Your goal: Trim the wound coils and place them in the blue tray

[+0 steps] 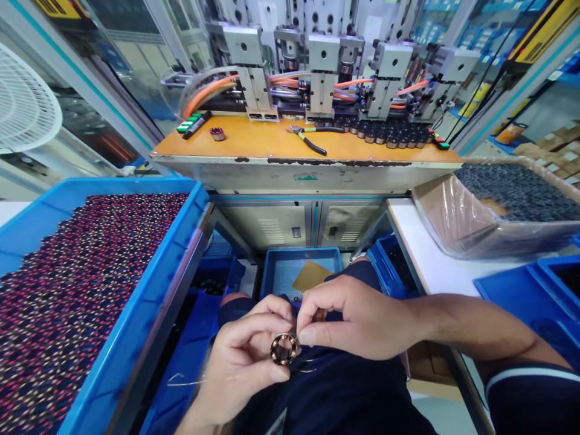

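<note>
My left hand (247, 356) holds a small ring-shaped motor stator (284, 349) with copper windings, its open face turned toward me. Thumb and fingers close round its side above my lap. My right hand (342, 314) touches the stator's right edge, thumb and forefinger pinched together; whatever lies between those fingertips is too small to make out. Thin loose wire ends (308, 365) stick out to the right below the stator. Another thin bent wire (185, 380) shows left of my left wrist.
A blue crate (199, 196) full of stators stands left. On the orange bench (254, 142) are cutting pliers (312, 138), markers (194, 125), one stator (218, 134) and rows of dark parts (394, 134), below a machine (324, 60). A lined box (457, 211) of dark parts sits right.
</note>
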{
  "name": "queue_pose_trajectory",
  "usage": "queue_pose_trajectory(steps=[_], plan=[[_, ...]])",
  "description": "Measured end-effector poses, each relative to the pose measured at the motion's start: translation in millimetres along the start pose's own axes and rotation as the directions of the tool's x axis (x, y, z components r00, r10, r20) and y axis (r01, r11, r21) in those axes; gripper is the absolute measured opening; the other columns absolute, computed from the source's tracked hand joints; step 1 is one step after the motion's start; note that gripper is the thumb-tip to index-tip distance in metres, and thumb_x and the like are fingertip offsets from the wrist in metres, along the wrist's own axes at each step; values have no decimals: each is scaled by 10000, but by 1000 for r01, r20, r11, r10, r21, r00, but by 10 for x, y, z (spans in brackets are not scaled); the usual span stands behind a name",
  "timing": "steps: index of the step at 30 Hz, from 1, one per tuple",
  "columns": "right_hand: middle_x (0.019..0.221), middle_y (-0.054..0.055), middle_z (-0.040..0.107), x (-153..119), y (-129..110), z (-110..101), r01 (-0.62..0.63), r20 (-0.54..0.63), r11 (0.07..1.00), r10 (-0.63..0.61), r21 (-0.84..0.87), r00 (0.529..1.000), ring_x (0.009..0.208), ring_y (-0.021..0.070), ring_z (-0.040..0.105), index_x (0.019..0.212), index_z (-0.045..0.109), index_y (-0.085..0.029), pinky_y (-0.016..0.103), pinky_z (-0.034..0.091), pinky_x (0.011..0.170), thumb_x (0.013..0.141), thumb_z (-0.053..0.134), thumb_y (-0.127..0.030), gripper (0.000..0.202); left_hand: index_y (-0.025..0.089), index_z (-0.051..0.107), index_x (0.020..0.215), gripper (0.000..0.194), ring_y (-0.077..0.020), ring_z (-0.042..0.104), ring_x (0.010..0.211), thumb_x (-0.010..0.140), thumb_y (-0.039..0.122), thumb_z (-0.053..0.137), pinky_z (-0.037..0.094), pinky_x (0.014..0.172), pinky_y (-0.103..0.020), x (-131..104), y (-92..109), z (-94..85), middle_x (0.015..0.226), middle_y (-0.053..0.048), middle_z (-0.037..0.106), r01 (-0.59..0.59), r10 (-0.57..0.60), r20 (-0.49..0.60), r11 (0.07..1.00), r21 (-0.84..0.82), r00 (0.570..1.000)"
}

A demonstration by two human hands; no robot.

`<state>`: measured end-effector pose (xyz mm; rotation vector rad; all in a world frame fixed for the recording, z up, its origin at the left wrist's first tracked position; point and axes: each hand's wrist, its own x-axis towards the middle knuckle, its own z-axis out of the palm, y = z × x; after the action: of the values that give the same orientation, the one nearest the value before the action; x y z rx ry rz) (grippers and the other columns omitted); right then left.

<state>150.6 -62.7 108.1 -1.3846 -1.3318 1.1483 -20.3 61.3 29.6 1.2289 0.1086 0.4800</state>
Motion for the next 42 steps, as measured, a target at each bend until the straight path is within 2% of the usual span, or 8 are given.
queue_pose_trajectory(steps=[7,11,13,16,20,27,38,42], plan=[[736,5,628,-4,-2,-3,13,29,999,-12,-47,1000,682,90,565,815,675,-111,206,459,676,888,618,-205,132,222,746,931,268,-89,567,686,695,283,857,500,602,-186,13,41,50,915,-42,600,-11,12,27,1000,-21,1000],[749,16,649,-40,-17,-153,290,218,907,-229,-307,949,679,83,582,816,677,-108,193,464,659,913,606,-152,128,211,721,963,289,-119,593,760,717,301,842,490,644,-205,19,-16,24,914,-38,595,3,4,73,995,-96,997],[814,42,675,-45,-7,-212,438,188,707,-407,-555,894,742,106,607,878,675,-106,221,476,688,944,587,-164,124,206,713,969,311,-122,595,764,716,333,841,476,650,-207,34,-44,22,894,-29,582,29,-13,96,984,-173,995],[914,73,698,-6,32,-216,549,193,400,-651,-734,734,819,133,622,988,668,-88,250,502,716,960,598,-204,138,199,712,951,355,-103,562,726,680,374,860,439,636,-197,48,-63,33,888,-21,569,107,-73,130,954,-280,989],[914,81,708,79,73,-145,661,263,268,-764,-701,590,817,147,625,956,686,-62,254,535,729,928,651,-203,148,201,728,895,380,-122,525,760,613,393,895,422,667,-223,35,-48,46,921,-32,570,242,-210,133,919,-310,969],[806,46,696,127,161,-103,687,260,282,-777,-670,573,718,129,595,823,686,-105,258,528,680,950,604,-192,174,212,740,886,362,-128,520,768,612,391,895,417,663,-213,44,-16,73,890,-31,592,226,-201,114,932,-285,973],[760,40,676,99,342,175,541,-186,597,-754,-592,629,715,83,626,858,628,-122,183,518,685,988,539,-178,167,301,765,993,324,-124,632,855,696,204,849,502,684,-167,92,32,104,976,-25,653,-72,72,-27,997,9,997],[749,37,659,104,390,215,534,-183,543,-791,-648,583,707,88,619,860,596,-136,189,521,680,1002,505,-195,179,272,727,1104,475,-138,655,822,663,364,876,532,723,-186,49,75,56,934,-34,691,67,-67,-10,995,70,998]])
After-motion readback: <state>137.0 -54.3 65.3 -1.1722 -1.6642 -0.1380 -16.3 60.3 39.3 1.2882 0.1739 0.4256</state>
